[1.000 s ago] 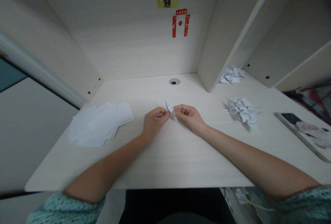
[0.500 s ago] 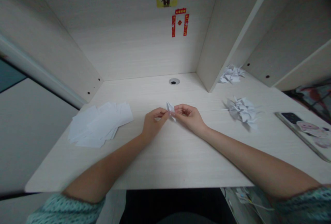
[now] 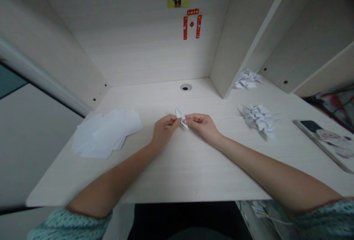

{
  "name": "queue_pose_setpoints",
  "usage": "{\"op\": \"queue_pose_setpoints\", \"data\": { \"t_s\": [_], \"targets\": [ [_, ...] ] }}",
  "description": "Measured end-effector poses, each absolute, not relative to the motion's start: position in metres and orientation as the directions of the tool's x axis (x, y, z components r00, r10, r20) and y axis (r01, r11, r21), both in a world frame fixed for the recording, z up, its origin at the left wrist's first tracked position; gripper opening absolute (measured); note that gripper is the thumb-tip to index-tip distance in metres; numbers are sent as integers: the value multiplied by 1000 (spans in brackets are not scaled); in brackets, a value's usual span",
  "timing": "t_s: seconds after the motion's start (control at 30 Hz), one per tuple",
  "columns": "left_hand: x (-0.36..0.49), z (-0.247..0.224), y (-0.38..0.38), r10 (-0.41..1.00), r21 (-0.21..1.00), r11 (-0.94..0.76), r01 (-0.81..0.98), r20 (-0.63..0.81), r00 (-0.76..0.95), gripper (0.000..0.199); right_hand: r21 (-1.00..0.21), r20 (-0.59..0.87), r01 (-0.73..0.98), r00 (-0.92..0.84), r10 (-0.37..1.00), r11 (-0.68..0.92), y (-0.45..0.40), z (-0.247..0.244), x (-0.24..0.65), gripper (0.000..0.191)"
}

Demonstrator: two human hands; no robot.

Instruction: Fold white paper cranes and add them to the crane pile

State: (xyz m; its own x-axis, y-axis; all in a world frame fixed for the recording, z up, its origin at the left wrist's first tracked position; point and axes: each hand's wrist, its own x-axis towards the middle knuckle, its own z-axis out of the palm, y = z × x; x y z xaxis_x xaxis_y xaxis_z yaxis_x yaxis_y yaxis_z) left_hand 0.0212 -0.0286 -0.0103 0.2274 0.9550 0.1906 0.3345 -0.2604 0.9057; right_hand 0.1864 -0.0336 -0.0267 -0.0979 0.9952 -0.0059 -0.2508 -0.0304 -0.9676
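A small folded piece of white paper [image 3: 180,113] is pinched between my two hands, just above the middle of the desk. My left hand [image 3: 163,129] grips its left side between thumb and fingers. From the right, my right hand [image 3: 204,125] pinches the other side, its fingertips close to those of the left. The paper comes to a point at the top, and a narrow tip shows below the fingers. Its middle is partly hidden by my fingertips.
A spread pile of white paper sheets [image 3: 106,133] lies on the left of the desk [image 3: 182,173]. To the right sit a heap of folded white papers [image 3: 259,118], a second heap [image 3: 248,79] behind the divider [image 3: 235,48], and a phone [image 3: 323,140].
The folded paper has turned slightly, its top point leaning further left and more of its face showing. Both hands stay nearly in place, with small finger shifts.
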Motion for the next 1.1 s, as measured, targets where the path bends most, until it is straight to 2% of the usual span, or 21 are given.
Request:
{"op": "queue_pose_setpoints", "data": {
  "t_s": [0.27,0.47,0.7,0.9,1.1],
  "targets": [
    [22,-13,-29,969,941,-175,290,112,220,29,-994,108,-26,-14,994,107,-35,-26,186,27],
    [25,-9,-28,983,976,-138,168,115,143,31,-995,79,-73,-69,994,74,-35,-26,186,34],
    [23,-14,-24,985,973,-158,170,141,103,31,-995,94,31,-149,984,100,-34,-31,188,28],
    [23,-12,-24,985,977,-158,143,145,99,27,-987,95,108,-190,977,117,-34,-32,190,30],
    [25,-11,-24,992,996,-72,53,66,106,25,-973,93,189,-208,974,133,-35,-32,189,36]
  ]
}}
